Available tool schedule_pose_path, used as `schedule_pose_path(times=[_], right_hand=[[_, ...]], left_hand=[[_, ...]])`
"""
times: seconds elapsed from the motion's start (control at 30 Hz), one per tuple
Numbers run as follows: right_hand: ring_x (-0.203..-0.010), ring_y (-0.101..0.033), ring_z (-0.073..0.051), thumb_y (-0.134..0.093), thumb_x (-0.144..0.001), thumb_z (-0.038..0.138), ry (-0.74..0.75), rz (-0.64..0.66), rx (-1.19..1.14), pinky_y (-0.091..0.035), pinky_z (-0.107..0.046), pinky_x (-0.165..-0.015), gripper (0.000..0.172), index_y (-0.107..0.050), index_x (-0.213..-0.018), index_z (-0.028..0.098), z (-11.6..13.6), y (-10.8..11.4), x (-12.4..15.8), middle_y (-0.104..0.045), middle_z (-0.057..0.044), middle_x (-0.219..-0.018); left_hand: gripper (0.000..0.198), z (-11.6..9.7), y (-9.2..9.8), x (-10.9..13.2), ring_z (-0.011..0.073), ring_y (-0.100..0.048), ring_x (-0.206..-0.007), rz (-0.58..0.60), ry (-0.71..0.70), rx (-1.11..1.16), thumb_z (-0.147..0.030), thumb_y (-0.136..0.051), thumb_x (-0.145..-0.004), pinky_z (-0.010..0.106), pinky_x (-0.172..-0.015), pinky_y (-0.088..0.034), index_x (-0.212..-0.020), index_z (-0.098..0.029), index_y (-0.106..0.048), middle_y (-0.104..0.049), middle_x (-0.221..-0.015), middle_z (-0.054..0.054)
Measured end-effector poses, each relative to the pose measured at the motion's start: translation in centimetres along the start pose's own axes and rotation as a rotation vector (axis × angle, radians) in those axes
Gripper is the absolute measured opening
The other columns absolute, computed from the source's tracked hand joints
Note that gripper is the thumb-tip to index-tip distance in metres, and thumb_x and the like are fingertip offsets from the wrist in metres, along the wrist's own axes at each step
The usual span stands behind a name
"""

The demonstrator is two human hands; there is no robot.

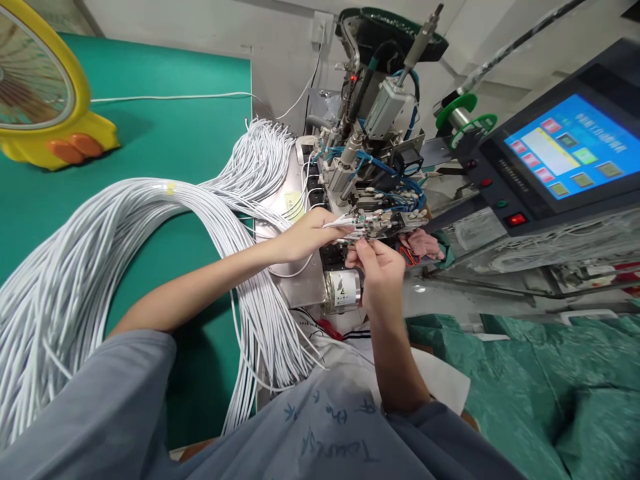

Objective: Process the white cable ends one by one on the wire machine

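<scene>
My left hand (pixel 315 233) is closed around the ends of several thin white cables, right at the front of a bench machine (pixel 345 173). Close beside it, my right hand (pixel 377 260) has thumb and fingertips pinched together at the cable ends and metal parts; what lies between them is too small to make out. A large bundle of white cables (pixel 135 200) arches across the bench on the left and drapes down under my left forearm. Another bundle of cut ends (pixel 260 153) fans out beside the machine. Below my hands stands a labelled jar (pixel 344 290).
A green mat (pixel 175 73) covers the bench, with a yellow duck-shaped fan (pixel 75 93) at its far left. On the right, a touchscreen panel (pixel 575 147) hangs near a green wire spool (pixel 465 120). Green sheeting (pixel 520 373) lies at lower right, and pink cloth (pixel 423 245) beside the machine.
</scene>
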State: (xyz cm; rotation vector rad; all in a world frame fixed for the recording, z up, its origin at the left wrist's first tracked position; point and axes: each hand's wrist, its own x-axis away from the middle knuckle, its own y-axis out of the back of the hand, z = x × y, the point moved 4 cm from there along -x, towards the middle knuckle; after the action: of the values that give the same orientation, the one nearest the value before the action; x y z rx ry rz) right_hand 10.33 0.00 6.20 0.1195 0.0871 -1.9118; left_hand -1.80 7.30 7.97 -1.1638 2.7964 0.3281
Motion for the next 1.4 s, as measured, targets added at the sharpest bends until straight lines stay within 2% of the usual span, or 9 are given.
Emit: schedule_pose_path(times=[0.1, 0.17, 0.3, 0.4, 0.67, 0.93, 1.07, 1.23, 1.4], right_hand=[[-0.051, -0.047, -0.009, -0.059, -0.081, 0.030, 0.187, -0.223, 0.117, -0.041, -0.023, -0.050, 0.020, -0.060, -0.066, 0.017, 1.7, 1.4, 0.0, -0.052, 0.003, -0.056], [-0.052, -0.050, -0.010, -0.058, -0.082, 0.029, 0.287, -0.309, 0.146, -0.042, -0.024, -0.051, 0.016, -0.062, -0.071, 0.018, 2.9, 1.9, 0.1, -0.055, 0.002, -0.060], [-0.064, -0.061, -0.014, -0.062, -0.080, 0.033, 0.363, -0.241, 0.167, -0.051, -0.028, -0.057, 0.013, -0.065, -0.085, 0.021, 4.5, 1.5, -0.1, -0.065, -0.002, -0.076], [-0.072, -0.065, -0.015, -0.064, -0.078, 0.034, 0.379, -0.176, 0.174, -0.054, -0.029, -0.060, 0.016, -0.064, -0.089, 0.022, 4.8, 1.0, -0.6, -0.067, -0.003, -0.082], [-0.069, -0.065, -0.015, -0.068, -0.075, 0.025, 0.396, -0.148, 0.158, -0.055, -0.028, -0.060, 0.010, -0.065, -0.083, 0.022, 3.7, 1.0, -1.6, -0.067, 0.000, -0.075], [-0.070, -0.066, -0.015, -0.068, -0.075, 0.027, 0.286, -0.120, 0.070, -0.055, -0.028, -0.061, 0.012, -0.065, -0.085, 0.021, 2.2, 1.1, -1.7, -0.068, -0.002, -0.078], [-0.068, -0.065, -0.014, -0.068, -0.074, 0.027, 0.278, -0.108, 0.059, -0.054, -0.028, -0.059, 0.013, -0.065, -0.086, 0.021, 2.0, 1.1, -1.5, -0.068, -0.002, -0.078], [-0.075, -0.065, -0.016, -0.063, -0.078, 0.027, 0.329, -0.123, 0.075, -0.055, -0.030, -0.061, 0.009, -0.066, -0.084, 0.021, 3.3, 1.1, -1.2, -0.067, -0.003, -0.084], [-0.076, -0.066, -0.018, -0.060, -0.081, 0.036, 0.379, -0.163, 0.124, -0.056, -0.032, -0.064, 0.017, -0.066, -0.089, 0.022, 5.2, 1.3, -0.9, -0.068, -0.004, -0.081]], left_hand=[[0.043, 0.2, 0.1, 0.0, 0.0054, -0.027, -0.046, -0.012, 0.031, -0.021, -0.037, -0.049, -0.086, 0.022, -0.048, -0.022, -0.050, -0.016, -0.038, -0.032, -0.047, -0.007], [0.044, 0.2, 0.2, 0.0, 0.0053, -0.026, -0.046, -0.003, 0.036, -0.022, -0.038, -0.048, -0.086, 0.022, -0.047, -0.022, -0.050, -0.017, -0.036, -0.032, -0.046, -0.007], [0.041, 0.2, 0.0, 0.1, 0.0050, -0.025, -0.046, 0.016, 0.068, -0.001, -0.036, -0.048, -0.085, 0.022, -0.047, -0.021, -0.051, -0.017, -0.036, -0.031, -0.047, -0.007], [0.039, 0.1, -0.1, 0.1, 0.0049, -0.024, -0.046, 0.030, 0.089, -0.002, -0.036, -0.048, -0.085, 0.022, -0.047, -0.020, -0.053, -0.017, -0.036, -0.030, -0.048, -0.007], [0.039, 0.1, -0.3, 0.1, 0.0044, -0.024, -0.046, 0.048, 0.093, 0.003, -0.033, -0.048, -0.085, 0.022, -0.047, -0.019, -0.052, -0.016, -0.035, -0.029, -0.047, -0.008], [0.033, 0.5, 0.0, 0.0, 0.0041, -0.027, -0.045, 0.068, 0.110, 0.105, -0.030, -0.051, -0.084, 0.021, -0.046, -0.021, -0.056, -0.016, -0.039, -0.034, -0.050, -0.007], [0.031, 0.4, 0.0, 0.0, 0.0041, -0.027, -0.045, 0.086, 0.105, 0.122, -0.028, -0.052, -0.083, 0.020, -0.046, -0.022, -0.057, -0.016, -0.039, -0.033, -0.050, -0.007], [0.037, 0.2, -0.1, 0.0, 0.0049, -0.026, -0.046, 0.062, 0.065, 0.043, -0.032, -0.049, -0.085, 0.021, -0.047, -0.021, -0.054, -0.016, -0.037, -0.032, -0.049, -0.007], [0.035, 0.1, -0.6, 0.3, 0.0064, -0.027, -0.051, 0.048, 0.012, -0.134, -0.030, -0.044, -0.085, 0.022, -0.050, -0.022, -0.053, -0.016, -0.037, -0.030, -0.051, -0.006]])
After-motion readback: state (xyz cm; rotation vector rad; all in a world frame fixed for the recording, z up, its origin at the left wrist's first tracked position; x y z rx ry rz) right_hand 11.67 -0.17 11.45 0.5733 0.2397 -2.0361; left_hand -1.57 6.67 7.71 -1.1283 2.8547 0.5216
